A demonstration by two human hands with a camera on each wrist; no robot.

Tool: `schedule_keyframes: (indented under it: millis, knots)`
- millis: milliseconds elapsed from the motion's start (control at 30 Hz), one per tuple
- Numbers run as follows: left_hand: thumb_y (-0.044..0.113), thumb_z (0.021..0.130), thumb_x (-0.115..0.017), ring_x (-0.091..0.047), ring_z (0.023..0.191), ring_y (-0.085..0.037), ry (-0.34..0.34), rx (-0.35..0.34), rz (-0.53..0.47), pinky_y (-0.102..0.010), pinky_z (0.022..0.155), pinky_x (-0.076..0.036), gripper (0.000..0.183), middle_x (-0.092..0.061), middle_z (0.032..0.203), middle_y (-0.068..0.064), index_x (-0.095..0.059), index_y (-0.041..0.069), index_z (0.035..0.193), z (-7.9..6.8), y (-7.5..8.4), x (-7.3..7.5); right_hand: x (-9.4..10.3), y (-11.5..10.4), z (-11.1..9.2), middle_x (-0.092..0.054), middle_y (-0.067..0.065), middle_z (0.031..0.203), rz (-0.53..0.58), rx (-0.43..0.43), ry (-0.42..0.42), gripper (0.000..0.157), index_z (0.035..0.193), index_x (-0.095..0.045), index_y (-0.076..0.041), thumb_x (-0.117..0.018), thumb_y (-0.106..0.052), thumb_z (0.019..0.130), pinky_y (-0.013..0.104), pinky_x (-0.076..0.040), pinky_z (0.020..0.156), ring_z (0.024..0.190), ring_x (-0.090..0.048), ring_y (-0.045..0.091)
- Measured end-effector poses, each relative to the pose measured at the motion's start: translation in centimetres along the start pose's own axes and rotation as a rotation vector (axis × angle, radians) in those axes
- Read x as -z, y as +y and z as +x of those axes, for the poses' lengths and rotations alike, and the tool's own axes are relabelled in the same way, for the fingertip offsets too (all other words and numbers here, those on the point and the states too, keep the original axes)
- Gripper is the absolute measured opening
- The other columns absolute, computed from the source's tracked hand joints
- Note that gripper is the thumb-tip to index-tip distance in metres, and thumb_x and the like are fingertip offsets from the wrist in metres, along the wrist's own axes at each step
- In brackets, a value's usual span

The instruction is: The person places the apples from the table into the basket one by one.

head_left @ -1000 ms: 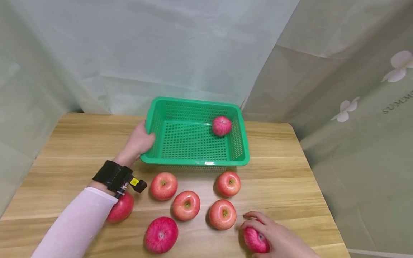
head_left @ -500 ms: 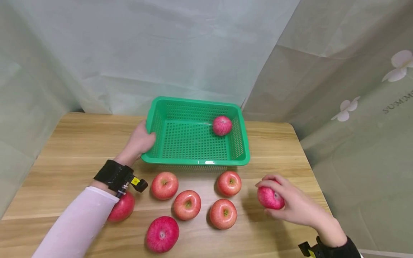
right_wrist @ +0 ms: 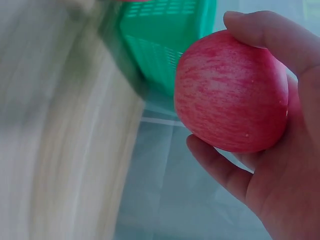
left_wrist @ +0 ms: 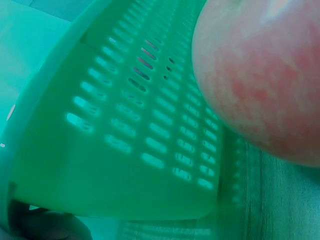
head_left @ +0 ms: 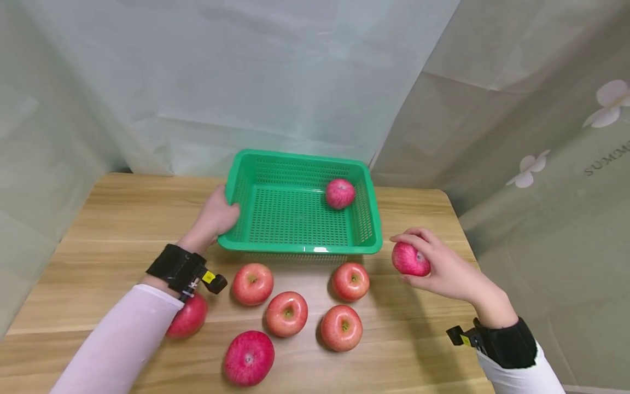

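My left hand [head_left: 219, 212] grips the left rim of a green plastic basket [head_left: 300, 249] with slotted walls. One pinkish-red apple [head_left: 340, 193] sits inside, toward the right end. To the right of the basket, my right hand [head_left: 445, 266] holds a dark pink apple [head_left: 410, 259] above the table, fingers and thumb around its sides. The right wrist view shows this held apple [right_wrist: 231, 92] up close, with the basket [right_wrist: 165, 40] behind it. In the left wrist view, the basket's slotted wall [left_wrist: 125, 150] stands beside a large near apple [left_wrist: 260, 75].
Several apples lie on the wooden table [head_left: 413, 350] in front of the basket, among them a lighter red one [head_left: 350, 282] and a deep pink one [head_left: 249, 358]. Another apple [head_left: 189, 316] is partly hidden under the left forearm. Pale curtains [head_left: 275, 76] enclose the table.
My right hand has lifted the dark pink apple off the table's front right and carried it away from me, to the basket's right. The left hand still holds the rim.
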State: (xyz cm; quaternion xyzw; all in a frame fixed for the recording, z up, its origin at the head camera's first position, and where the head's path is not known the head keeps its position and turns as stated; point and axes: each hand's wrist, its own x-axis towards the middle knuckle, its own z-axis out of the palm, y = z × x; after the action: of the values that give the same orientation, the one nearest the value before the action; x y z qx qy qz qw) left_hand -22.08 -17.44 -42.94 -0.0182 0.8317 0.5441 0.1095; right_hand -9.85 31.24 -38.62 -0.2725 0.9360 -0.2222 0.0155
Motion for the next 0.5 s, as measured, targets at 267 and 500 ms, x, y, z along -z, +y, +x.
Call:
schedule_keyframes:
  millis: [267, 500]
  knots:
    - [0.006, 0.106, -0.042, -0.066, 0.112, -0.046, 0.003, 0.007, 0.017, -0.053, 0.083, -0.064, 0.058, -0.051, 0.141, -0.034, -0.027, -0.007, 0.161, 0.1, -0.3, 0.2, 1.8, -0.7, 3.6, -0.055, 0.007, 0.142, 0.004, 0.005, 0.078, 0.081, 0.152, -0.057, -0.020, -0.095, -0.022, 0.081, 0.049, -0.063, 0.089, 0.122, -0.061, 0.030]
    - [0.006, 0.106, -0.043, -0.064, 0.114, -0.047, 0.001, 0.002, 0.025, -0.056, 0.088, -0.062, 0.058, -0.050, 0.144, -0.034, -0.028, -0.007, 0.160, 0.4, -0.4, 0.0, 1.3, -1.9, 6.6, -0.056, 0.006, 0.142, 0.034, 0.040, 0.116, 0.078, 0.151, -0.058, -0.020, -0.094, -0.027, 0.082, 0.050, -0.061, 0.092, 0.121, -0.062, 0.027]
